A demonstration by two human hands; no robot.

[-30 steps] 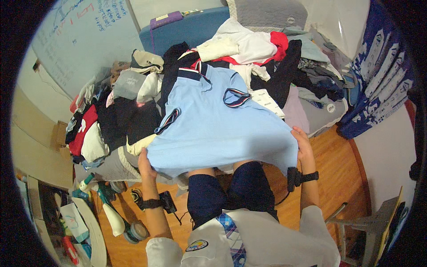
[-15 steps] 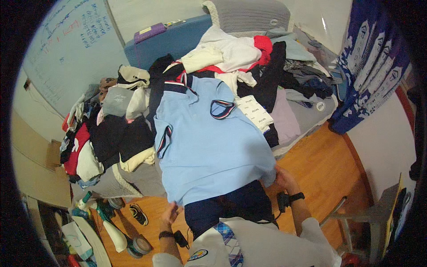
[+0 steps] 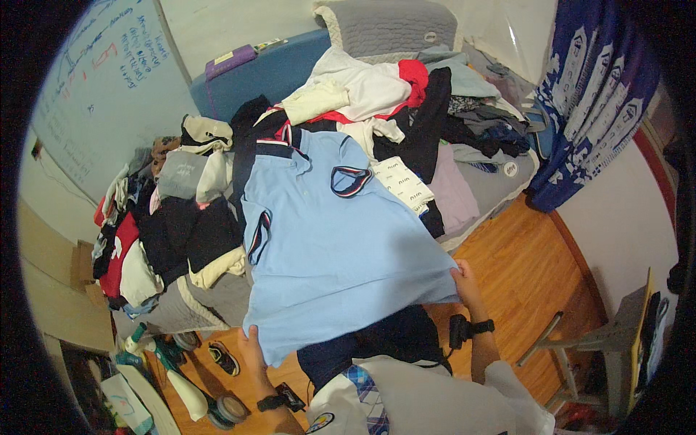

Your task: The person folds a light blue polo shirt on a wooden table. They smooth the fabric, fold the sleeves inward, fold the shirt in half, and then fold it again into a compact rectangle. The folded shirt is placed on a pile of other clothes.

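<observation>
A light blue polo shirt (image 3: 333,239) with a dark collar and red-white-navy trim lies front up, its collar end over the clothes on the sofa. Its lower part is stretched toward me, above my lap. My left hand (image 3: 252,355) grips the hem at the near left corner, thumb on top of the cloth. At the right end of the hem, my right hand (image 3: 465,281) pinches the other corner, thumb up; the remaining fingers are partly hidden under the fabric.
Heaped clothes (image 3: 362,87) cover the grey sofa (image 3: 493,192). A folded white printed cloth (image 3: 404,185) lies right of the shirt. On the wooden floor are a shoe (image 3: 223,358) and a white-and-green scooter (image 3: 181,377) at left; a grey metal-legged stand (image 3: 587,348) is at right.
The hem has been pulled wider and tauter between my hands. My left hand moved left and nearer to me, and the right hand rose slightly. The view shifted a little.
</observation>
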